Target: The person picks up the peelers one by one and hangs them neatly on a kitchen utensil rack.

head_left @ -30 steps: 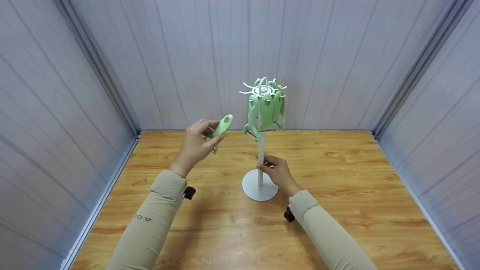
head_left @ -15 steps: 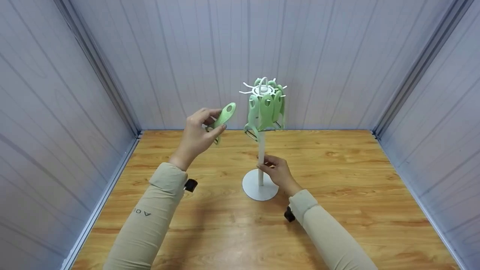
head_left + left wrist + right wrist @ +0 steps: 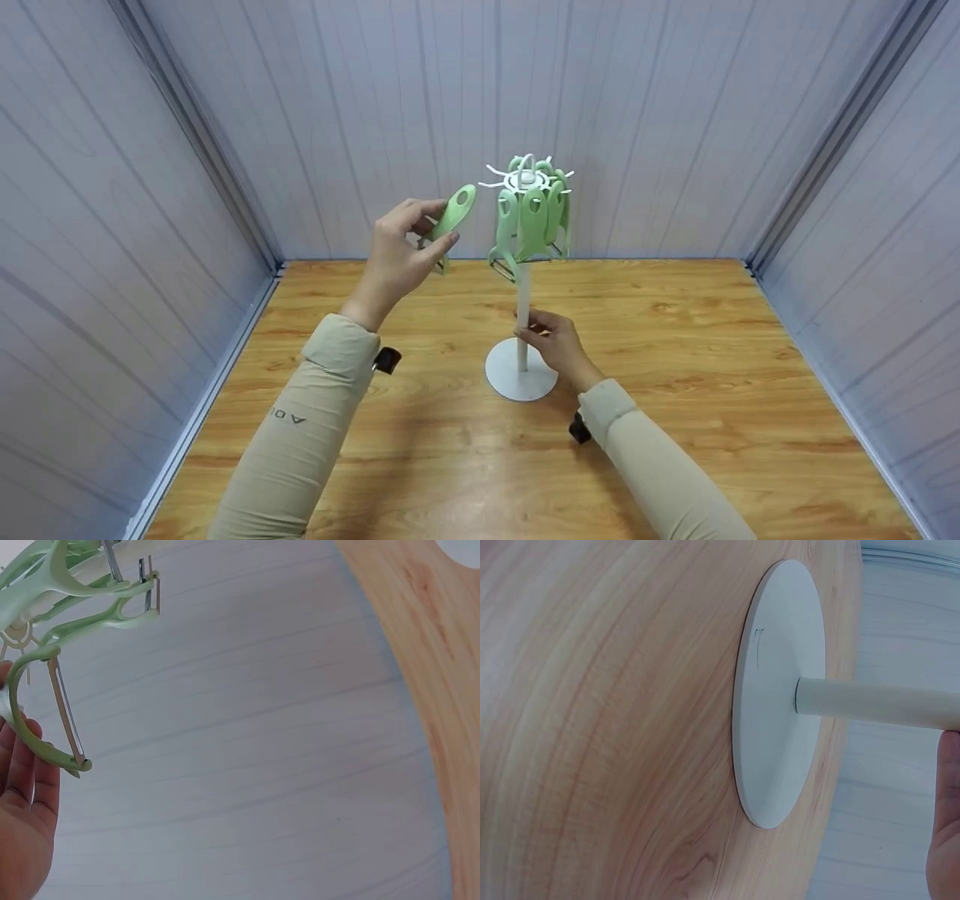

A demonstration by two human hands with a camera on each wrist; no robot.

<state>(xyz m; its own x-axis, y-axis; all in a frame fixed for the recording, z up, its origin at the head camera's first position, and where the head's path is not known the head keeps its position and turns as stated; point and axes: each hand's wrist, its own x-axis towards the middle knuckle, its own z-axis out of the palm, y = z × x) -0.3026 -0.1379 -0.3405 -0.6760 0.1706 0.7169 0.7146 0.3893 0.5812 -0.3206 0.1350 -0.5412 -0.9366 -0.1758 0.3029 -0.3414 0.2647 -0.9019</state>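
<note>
My left hand (image 3: 405,247) pinches a light green peeler (image 3: 456,210) by its handle, the holed end pointing up toward the rack. In the left wrist view that peeler (image 3: 26,731) shows its forked head and thin metal blade. A white rotating rack (image 3: 523,292) with hooked arms around its top stands upright on the table. Several green peelers (image 3: 534,225) hang from its hooks, while hooks on the left side are bare. With thumb and fingers my right hand (image 3: 555,345) grips the rack's pole, low above the round white base (image 3: 780,697).
The wooden table (image 3: 660,330) runs back to a pale panelled wall (image 3: 375,112). Side walls enclose it at left (image 3: 127,247) and right (image 3: 862,225). A small black camera (image 3: 387,361) sits on the left wrist.
My left hand has risen and moved slightly right, carrying the peeler closer to the rack's top. The right hand stays on the pole, and the rack has barely moved.
</note>
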